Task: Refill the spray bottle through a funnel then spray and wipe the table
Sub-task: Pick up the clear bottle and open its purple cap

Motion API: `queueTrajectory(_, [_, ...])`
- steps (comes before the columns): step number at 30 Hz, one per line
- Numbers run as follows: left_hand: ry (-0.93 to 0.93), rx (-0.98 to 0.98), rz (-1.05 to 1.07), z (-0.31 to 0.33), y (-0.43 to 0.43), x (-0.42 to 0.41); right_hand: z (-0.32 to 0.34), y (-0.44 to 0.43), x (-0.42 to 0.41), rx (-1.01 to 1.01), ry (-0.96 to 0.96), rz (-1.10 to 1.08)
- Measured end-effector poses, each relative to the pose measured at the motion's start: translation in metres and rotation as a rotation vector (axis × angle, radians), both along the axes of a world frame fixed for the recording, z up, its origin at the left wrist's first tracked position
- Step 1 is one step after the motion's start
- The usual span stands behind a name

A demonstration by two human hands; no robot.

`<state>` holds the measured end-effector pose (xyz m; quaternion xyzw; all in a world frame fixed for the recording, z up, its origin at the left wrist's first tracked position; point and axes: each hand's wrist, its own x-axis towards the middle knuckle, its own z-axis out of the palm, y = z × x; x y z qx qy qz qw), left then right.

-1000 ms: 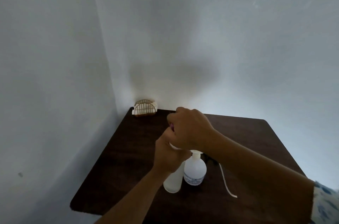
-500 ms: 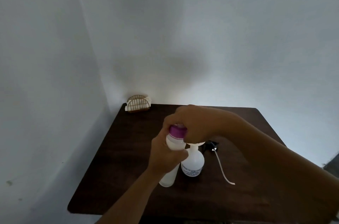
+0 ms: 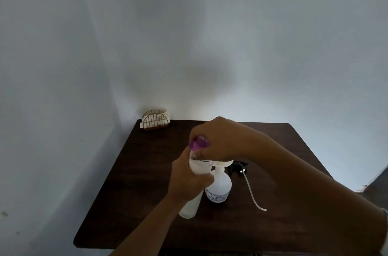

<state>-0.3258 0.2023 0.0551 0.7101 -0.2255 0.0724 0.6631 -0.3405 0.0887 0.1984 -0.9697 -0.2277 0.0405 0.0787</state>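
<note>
The spray bottle point(image 3: 219, 189) stands near the middle of the dark table point(image 3: 147, 171), with a white funnel point(image 3: 222, 164) in its neck. Just left of it, the left hand point(image 3: 190, 180) grips a translucent refill bottle point(image 3: 192, 205). The right hand point(image 3: 218, 140) pinches its purple cap point(image 3: 199, 144), which is tilted. The spray head point(image 3: 238, 167) lies to the right, and a napkin holder point(image 3: 155, 122) stands at the far left corner.

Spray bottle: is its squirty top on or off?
Off. A white funnel sits in the neck of the spray bottle, and the black sprayer head with its long tube lies on the table beside it.
</note>
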Motion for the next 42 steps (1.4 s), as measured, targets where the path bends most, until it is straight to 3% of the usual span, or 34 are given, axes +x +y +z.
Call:
queueTrajectory(2, [0.011,0.005,-0.007,-0.001,0.0,0.0,0.001,0.0,-0.002,0.054,0.081,0.109])
queueTrajectory(5, [0.02,-0.002,0.008,-0.004,0.001,0.001,0.004,-0.001,-0.006,0.206,0.112,0.026])
queueTrajectory(9, [0.016,0.012,0.01,-0.004,0.001,0.002,-0.004,0.001,-0.006,0.013,-0.073,-0.142])
queueTrajectory(12, [0.004,0.034,-0.026,-0.004,0.0,-0.002,0.002,0.001,-0.007,0.011,0.087,0.026])
queueTrajectory(14, [0.01,0.013,-0.022,-0.006,0.001,-0.002,0.005,0.0,-0.008,0.08,0.133,0.027])
queueTrajectory(16, [0.017,0.0,0.0,-0.008,0.002,-0.002,0.003,0.001,-0.009,0.085,0.03,-0.082])
queueTrajectory(19, [0.017,0.008,0.003,-0.009,0.003,-0.001,-0.006,0.003,-0.007,-0.088,-0.117,-0.165])
queueTrajectory(23, [0.035,0.05,-0.02,-0.013,0.002,-0.003,-0.003,0.003,-0.005,-0.059,0.071,0.005])
queueTrajectory(26, [0.058,0.013,-0.028,-0.019,0.001,-0.002,-0.003,0.001,-0.004,0.097,0.172,0.004])
queueTrajectory(31, [0.068,0.001,-0.02,-0.019,-0.002,0.001,-0.017,-0.003,0.001,-0.037,-0.019,-0.19])
queueTrajectory(36, [0.069,0.024,-0.012,-0.019,-0.003,0.0,-0.01,-0.008,-0.002,0.068,0.166,0.007])
queueTrajectory(42, [0.056,0.027,0.013,-0.024,-0.002,0.005,-0.02,-0.021,0.0,0.255,0.104,-0.016])
